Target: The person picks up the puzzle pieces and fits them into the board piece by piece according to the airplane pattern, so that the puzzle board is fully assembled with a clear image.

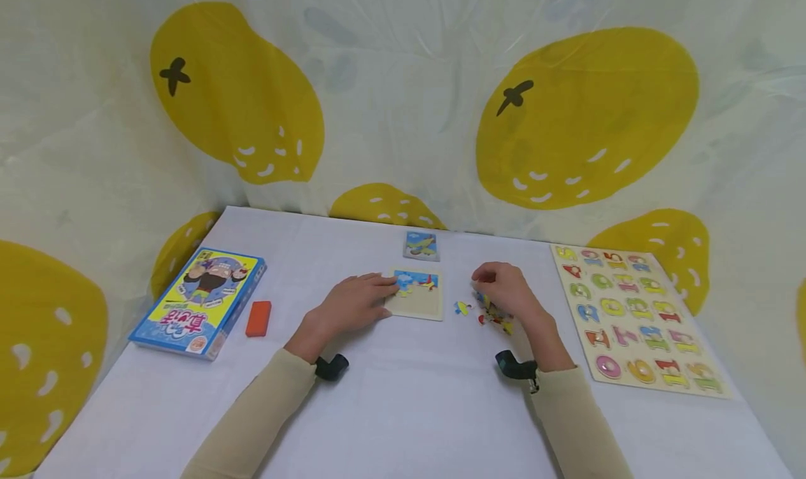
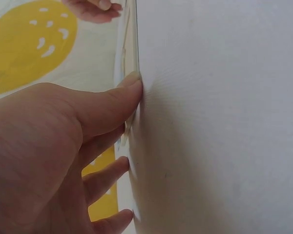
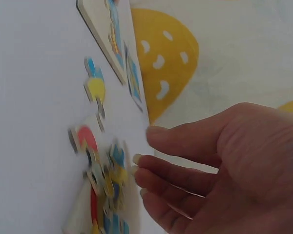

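Observation:
A square wooden puzzle board lies in the middle of the table, with some blue and red picture pieces along its upper part. My left hand rests at its left side, fingers extended; one fingertip reaches the upper left and the thumb touches the edge. Over a small heap of puzzle pieces hovers my right hand, thumb and fingertips apart and nothing between them in the right wrist view. One blue and yellow piece lies between board and heap.
Behind the board is a small picture card. A blue and yellow box and an orange-red block lie on the left. On the right sits a large number puzzle board. A lemon-patterned curtain surrounds the table.

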{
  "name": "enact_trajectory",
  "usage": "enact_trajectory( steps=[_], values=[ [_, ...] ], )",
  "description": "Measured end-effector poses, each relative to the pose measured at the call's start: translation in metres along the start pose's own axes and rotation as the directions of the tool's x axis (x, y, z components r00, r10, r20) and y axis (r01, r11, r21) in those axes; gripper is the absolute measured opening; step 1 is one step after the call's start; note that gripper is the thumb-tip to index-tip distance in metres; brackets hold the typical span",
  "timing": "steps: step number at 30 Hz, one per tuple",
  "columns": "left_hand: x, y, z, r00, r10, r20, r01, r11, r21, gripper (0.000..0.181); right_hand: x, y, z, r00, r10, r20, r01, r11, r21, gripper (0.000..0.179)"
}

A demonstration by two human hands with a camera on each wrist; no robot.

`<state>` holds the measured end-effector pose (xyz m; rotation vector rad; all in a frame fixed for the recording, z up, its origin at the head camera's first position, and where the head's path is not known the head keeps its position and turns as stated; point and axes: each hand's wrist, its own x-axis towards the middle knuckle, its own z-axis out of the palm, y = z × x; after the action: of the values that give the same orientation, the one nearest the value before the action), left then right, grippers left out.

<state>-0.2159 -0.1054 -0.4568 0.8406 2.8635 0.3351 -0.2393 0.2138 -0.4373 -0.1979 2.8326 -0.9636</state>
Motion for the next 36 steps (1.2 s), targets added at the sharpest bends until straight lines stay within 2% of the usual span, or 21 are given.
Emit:
enact_trajectory(
  steps=[3, 10, 14, 24, 28, 36],
  values=[
    [0.000, 0.001, 0.000, 1.000, -0.012, 0.008, 0.012, 1.000, -0.003, 0.057, -0.002, 0.007, -0.006, 0.999, -0.023, 0.025, 0.023, 0.999, -0.036, 0.017],
    [0.002, 0.001, -0.001, 1.000, -0.014, 0.019, 0.014, 1.000, -0.010, 0.057, -0.005, 0.020, -0.014, 0.994, 0.022, 0.103, -0.019, 0.999, -0.032, 0.026],
    [0.002, 0.001, -0.001, 1.000, -0.014, 0.026, 0.014, 1.000, -0.012, 0.058, -0.005, 0.025, -0.013, 0.992, -0.019, 0.127, 0.023, 0.999, -0.029, 0.030],
    [0.001, -0.001, -0.001, 1.000, -0.015, 0.019, 0.015, 1.000, -0.014, 0.058, -0.001, 0.024, -0.011, 0.987, -0.017, 0.162, 0.032, 0.995, -0.095, 0.014],
    [0.000, -0.001, -0.002, 1.000, -0.014, 0.009, 0.014, 1.000, -0.024, 0.058, -0.001, 0.025, -0.011, 0.985, -0.045, 0.165, 0.057, 0.996, -0.070, 0.007],
    [0.000, -0.001, -0.002, 1.000, -0.006, 0.020, 0.006, 1.000, -0.028, 0.058, -0.005, 0.028, -0.009, 0.985, -0.044, 0.165, 0.042, 0.999, 0.012, 0.019]
  ],
)
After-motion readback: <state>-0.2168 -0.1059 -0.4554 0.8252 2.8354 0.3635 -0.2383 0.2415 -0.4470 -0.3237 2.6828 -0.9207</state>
